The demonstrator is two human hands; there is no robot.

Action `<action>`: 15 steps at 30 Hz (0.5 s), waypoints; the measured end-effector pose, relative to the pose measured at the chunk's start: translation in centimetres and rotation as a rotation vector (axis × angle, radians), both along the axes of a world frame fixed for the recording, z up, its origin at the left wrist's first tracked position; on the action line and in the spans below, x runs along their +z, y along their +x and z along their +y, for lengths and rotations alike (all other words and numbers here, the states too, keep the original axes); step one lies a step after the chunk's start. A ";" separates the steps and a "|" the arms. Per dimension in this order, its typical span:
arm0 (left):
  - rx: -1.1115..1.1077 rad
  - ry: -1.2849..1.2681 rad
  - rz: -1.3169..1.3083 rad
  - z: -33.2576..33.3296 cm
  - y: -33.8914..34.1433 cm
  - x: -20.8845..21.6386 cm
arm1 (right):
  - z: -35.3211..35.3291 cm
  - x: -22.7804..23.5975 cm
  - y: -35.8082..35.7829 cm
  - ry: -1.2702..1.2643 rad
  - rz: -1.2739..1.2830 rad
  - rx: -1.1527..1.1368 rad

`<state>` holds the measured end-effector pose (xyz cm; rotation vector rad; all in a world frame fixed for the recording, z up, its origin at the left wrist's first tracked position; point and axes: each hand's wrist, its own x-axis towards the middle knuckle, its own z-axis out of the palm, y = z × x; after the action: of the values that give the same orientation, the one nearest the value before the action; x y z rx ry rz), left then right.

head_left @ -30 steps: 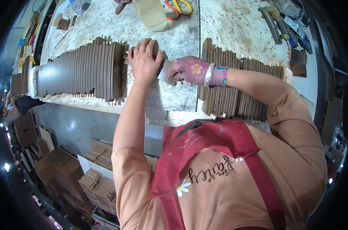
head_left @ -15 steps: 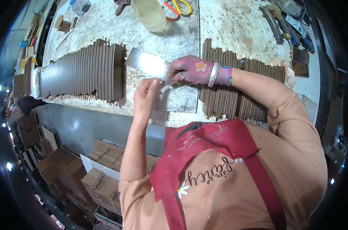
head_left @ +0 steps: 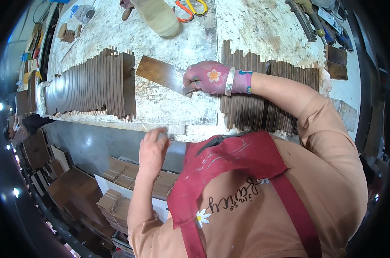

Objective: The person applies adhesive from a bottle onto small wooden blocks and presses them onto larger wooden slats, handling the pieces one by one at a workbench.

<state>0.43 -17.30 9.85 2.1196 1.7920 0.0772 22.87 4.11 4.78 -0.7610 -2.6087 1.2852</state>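
My right hand, in a purple flowered glove with a white band at the wrist, grips one end of a brown wooden board. The board is held at a slant over the worktable, its grain showing. To its left, a long row of dark wooden boards stands on edge, with small pale pegs along the ends. Another row of such boards lies under and beyond my right wrist. Bare and empty, my left hand is off the table's near edge, fingers loosely apart.
A bottle of pale liquid and orange-and-yellow scissors lie at the back of the stained worktable. Tools rest at far right. Below left, brown bundles are stacked; a person is at the far left.
My left hand has come away from the board, moving down toward me. The board has tilted in my right hand, its glare gone and brown grain visible.
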 end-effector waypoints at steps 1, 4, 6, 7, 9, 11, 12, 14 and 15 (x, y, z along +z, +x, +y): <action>0.044 0.072 -0.101 1.4 0.3 0.3 | -0.1 0.1 0.0 0.016 -0.030 -0.015; 0.167 0.173 -0.241 6.5 0.3 -0.7 | 0.2 0.3 -0.1 -0.026 -0.071 0.002; 0.148 0.439 -0.255 11.5 1.3 -2.4 | 0.4 -0.3 0.1 0.010 -0.038 0.003; 0.158 0.482 -0.222 13.8 1.6 -3.3 | 0.5 -0.4 0.1 0.026 -0.016 0.007; 0.201 0.494 -0.138 16.2 1.3 -5.8 | 0.4 -0.3 -0.8 0.030 -0.068 0.048; 0.239 0.386 0.059 16.9 1.6 -8.1 | 0.5 0.3 -1.1 0.014 -0.097 0.084; 0.238 0.396 0.055 16.9 1.4 -8.9 | 0.5 0.3 -1.2 0.000 -0.090 0.081; 0.223 0.412 0.047 17.0 1.7 -9.1 | 0.4 0.3 -1.1 -0.033 -0.075 0.062; 0.211 0.431 0.031 17.2 1.8 -9.2 | 0.4 0.4 -1.0 -0.022 -0.088 0.045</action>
<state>2.19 -0.14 0.62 2.2002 2.1683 0.5306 21.84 4.55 5.22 -0.7843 -2.6997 1.3234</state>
